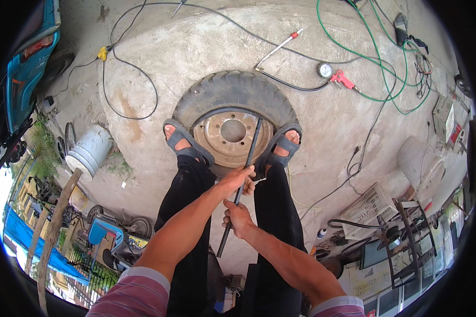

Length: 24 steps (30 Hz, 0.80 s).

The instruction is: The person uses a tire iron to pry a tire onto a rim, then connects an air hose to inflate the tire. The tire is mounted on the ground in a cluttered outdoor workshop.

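So I'm standing over a wheel lying flat on the concrete floor (143, 190), with a chunky black tire (235, 91) around a rusty, dirty rim (211, 142). My sandals (206, 152) are on either side of the rim and look planted on the tire's sidewall. I've got a long dark bar (252, 145) in both hands: my left grip (237, 181) is closed around it higher up, nearer the wheel, and my right grip (240, 218) is wrapped round it just below, fingers curled tight. The bar slants across the rim, its far end right at the tire's inner edge; can't tell how deep it's tucked in there, if at all. The near end pokes out below my right grip, between my legs. Beyond the tire, off to the right, there's a red air gun (342, 80) with a round gauge (325, 70) next to it and a green hose (373, 98) running off it. Over on the left there's a dark cord with a yellow connector (102, 54), plus a big white bucket (90, 150) tipped on its side.
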Tool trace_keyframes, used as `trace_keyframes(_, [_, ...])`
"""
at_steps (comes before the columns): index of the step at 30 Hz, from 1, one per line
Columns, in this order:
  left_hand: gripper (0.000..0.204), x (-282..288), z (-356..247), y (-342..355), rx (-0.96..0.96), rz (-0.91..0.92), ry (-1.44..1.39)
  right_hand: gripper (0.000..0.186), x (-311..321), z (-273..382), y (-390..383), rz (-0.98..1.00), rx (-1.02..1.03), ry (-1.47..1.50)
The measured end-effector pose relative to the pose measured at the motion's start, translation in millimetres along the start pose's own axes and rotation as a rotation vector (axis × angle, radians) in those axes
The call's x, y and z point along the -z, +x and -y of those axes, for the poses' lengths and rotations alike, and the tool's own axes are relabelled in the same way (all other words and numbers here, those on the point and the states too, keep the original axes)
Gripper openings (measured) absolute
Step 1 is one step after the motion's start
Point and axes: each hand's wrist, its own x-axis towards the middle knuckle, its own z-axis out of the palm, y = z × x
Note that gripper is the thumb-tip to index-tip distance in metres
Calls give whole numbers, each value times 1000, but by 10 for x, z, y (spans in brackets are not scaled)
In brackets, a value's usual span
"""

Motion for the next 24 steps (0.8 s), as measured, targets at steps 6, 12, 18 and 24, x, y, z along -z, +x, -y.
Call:
trace_keyframes(6, [39, -409, 355, -824, 39, 237, -552, 18, 19, -178, -1124, 5, -125, 99])
trace_keyframes(12, [28, -1043, 7, -864, 0, 332, -1147, 27, 151, 470, -1894, 17, -265, 116])
trace_keyframes(18, [31, -1372, -833, -936, 87, 194, -1356, 24, -83, 1668, -2416, -51, -401, -184])
trace_keyframes(24, [31, -1864, -1384, -904, 29, 163, -1343, 15, 247, 2567, -2654, -141, -514, -507])
